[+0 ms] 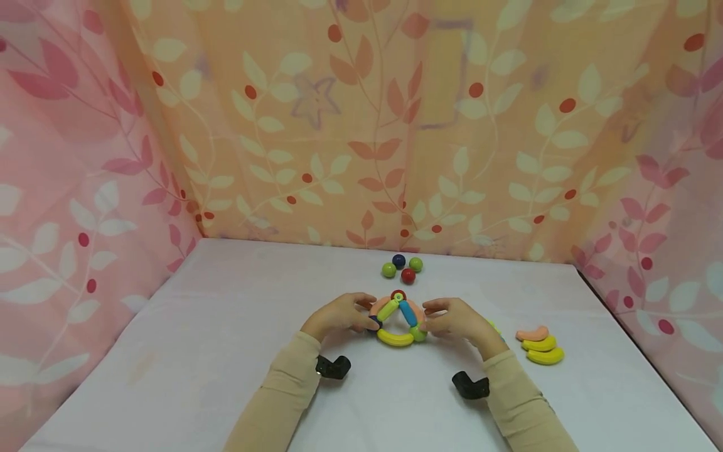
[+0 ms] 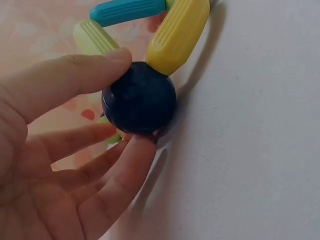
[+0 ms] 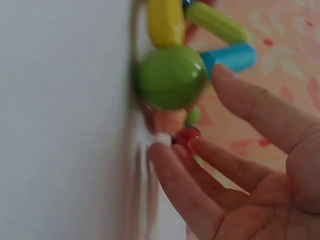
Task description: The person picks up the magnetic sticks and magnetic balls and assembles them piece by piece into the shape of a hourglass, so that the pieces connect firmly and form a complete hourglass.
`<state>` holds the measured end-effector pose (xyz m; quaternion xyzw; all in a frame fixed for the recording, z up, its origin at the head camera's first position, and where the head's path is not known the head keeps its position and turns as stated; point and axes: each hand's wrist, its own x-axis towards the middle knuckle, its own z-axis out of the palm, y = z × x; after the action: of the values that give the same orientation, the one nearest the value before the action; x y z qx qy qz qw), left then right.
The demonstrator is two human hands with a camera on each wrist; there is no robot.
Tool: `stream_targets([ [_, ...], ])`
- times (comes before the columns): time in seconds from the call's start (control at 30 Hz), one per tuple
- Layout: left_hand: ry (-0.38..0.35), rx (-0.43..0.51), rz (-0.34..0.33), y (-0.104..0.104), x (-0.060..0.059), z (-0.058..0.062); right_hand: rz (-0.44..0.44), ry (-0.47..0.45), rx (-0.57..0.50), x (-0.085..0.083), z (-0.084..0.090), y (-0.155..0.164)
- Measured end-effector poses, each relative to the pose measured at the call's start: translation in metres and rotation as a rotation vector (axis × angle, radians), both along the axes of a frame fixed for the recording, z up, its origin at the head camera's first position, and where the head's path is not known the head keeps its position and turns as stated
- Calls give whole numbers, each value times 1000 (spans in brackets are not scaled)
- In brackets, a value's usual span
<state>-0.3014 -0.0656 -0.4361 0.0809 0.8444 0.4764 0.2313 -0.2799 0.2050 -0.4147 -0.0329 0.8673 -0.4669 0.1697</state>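
A toy ring of joined sticks and balls lies on the table between the hands. My left hand (image 1: 344, 312) pinches its dark blue ball (image 2: 140, 98) between thumb and fingers. On the other side, my right hand (image 1: 456, 321) is spread around the green ball (image 3: 171, 78), thumb tip by the blue stick (image 3: 230, 59), other fingertips below the ball. A curved yellow stick (image 1: 395, 339) joins the two balls at the front. A light green stick (image 1: 388, 310) and the blue one slope up to a red piece (image 1: 398, 294) at the top, with curved peach sticks outside them.
Loose green, dark blue and red balls (image 1: 408, 276) sit behind the ring. To the right lie a curved peach stick (image 1: 532, 334) and two curved yellow sticks (image 1: 545, 356). Small coloured pieces are partly hidden behind the right wrist. A patterned curtain (image 1: 361, 125) encloses the white table (image 1: 226, 301).
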Motion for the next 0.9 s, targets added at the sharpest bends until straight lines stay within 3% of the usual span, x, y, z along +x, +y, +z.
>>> stream_targets([
  [0.2,-27,34,-18,-4,-1,-4,-126,99,-49,-38,5,0],
  [0.43,-52,37,-20,-7,-3,-7,-102,150,-6,-75,-5,-10],
  [0.67,-53,21,-24,-5,-4,-8,-84,134,47,-92,-12,-13],
  [0.9,-46,26,-16,-7,-5,-7,-51,134,86,-96,-8,-26],
])
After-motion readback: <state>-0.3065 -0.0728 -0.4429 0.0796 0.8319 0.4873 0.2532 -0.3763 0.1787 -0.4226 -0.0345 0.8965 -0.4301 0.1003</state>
